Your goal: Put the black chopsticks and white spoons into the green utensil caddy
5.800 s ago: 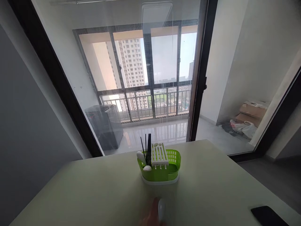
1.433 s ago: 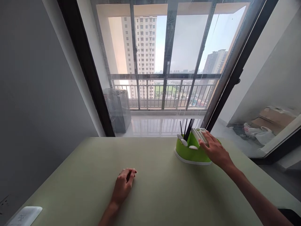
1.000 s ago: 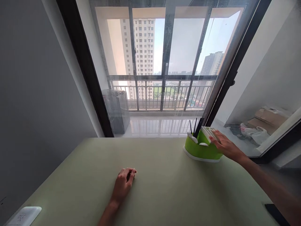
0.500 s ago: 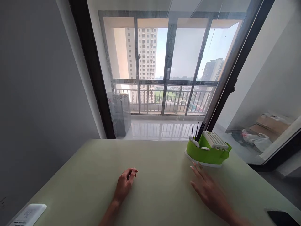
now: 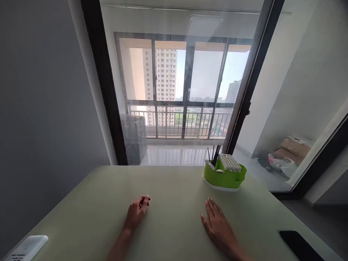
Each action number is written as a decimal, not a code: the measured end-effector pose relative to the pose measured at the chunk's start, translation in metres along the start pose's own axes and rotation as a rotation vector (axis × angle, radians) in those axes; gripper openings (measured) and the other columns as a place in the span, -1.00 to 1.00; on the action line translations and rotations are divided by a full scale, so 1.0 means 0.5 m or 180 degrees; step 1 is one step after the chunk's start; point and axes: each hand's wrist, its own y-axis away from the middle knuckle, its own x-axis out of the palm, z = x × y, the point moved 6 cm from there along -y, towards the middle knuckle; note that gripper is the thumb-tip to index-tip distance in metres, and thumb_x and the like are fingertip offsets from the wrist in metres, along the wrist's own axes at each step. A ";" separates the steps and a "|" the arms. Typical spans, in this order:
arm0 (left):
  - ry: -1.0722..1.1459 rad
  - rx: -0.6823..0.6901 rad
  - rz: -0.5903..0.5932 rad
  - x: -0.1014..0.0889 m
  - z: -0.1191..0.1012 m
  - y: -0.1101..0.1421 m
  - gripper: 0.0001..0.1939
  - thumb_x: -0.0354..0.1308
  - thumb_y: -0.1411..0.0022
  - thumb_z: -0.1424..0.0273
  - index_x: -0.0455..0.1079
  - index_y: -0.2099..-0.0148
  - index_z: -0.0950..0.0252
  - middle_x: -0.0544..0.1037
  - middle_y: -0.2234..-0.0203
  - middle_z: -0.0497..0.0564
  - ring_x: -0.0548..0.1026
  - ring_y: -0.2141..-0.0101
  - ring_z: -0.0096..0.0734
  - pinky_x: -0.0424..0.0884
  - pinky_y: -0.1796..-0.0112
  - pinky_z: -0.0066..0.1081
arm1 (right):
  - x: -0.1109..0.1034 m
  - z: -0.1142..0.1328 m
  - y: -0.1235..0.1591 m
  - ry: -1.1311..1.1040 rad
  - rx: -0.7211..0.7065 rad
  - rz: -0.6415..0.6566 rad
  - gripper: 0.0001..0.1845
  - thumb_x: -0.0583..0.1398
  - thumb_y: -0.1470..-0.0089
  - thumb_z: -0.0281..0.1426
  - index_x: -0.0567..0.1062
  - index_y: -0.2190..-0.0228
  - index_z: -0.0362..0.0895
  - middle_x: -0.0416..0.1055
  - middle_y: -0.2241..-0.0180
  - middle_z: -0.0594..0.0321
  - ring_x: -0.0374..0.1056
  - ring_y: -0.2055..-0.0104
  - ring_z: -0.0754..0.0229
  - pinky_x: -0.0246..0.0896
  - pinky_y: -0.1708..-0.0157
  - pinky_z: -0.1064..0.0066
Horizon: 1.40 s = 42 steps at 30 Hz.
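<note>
The green caddy stands upright at one o'clock on the table, near its far edge. Slim black sticks rise from its left end beside white spoon-like pieces, and a white slotted rack sits slanted over its middle. The caddy is a rounded oblong with a bright, smooth, plastic-looking wall and a white base. Just nearer than it, the right hand lies palm down, apart from the caddy — fingers straight and side by side, thumb out. At seven o'clock, the left hand is loosely curled, thumb against the index finger; whether it pinches anything, I cannot tell. The tabletop is pale green and smooth. A flat black slab lies at four o'clock, a glossy white rounded object at eight — its dark markings unreadable.
</note>
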 end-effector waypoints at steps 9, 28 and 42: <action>-0.0288 0.0136 0.0067 0.011 -0.001 0.000 -0.52 -0.08 -0.35 0.00 0.55 0.21 0.18 0.58 0.43 -0.06 0.48 0.47 -0.35 0.33 0.37 -0.43 | -0.005 -0.002 -0.003 -0.0105 -0.0057 -0.0041 -0.13 -0.19 -0.36 0.04 0.11 -0.38 -0.36 -0.13 -0.46 0.02 -0.24 -0.51 0.01 -0.35 -0.47 0.15; -0.0605 0.0326 0.0238 0.034 -0.026 0.029 -0.59 -0.08 -0.37 0.10 0.56 0.22 0.14 0.64 0.38 -0.05 0.56 0.33 -0.31 0.36 0.22 -0.41 | 0.004 -0.012 -0.002 -0.0101 -0.0058 -0.0079 -0.12 -0.19 -0.35 0.06 0.07 -0.40 -0.33 -0.13 -0.47 0.04 -0.25 -0.51 0.04 -0.39 -0.47 0.17; -0.0791 0.0440 0.0294 0.043 -0.030 0.030 -0.59 -0.10 -0.36 0.13 0.54 0.23 0.16 0.67 0.30 0.00 0.57 0.25 -0.23 0.35 0.09 -0.30 | 0.005 -0.012 -0.003 -0.0175 -0.0046 -0.0119 -0.15 -0.16 -0.35 0.02 0.10 -0.39 -0.33 -0.10 -0.46 0.04 -0.23 -0.51 0.02 -0.38 -0.46 0.17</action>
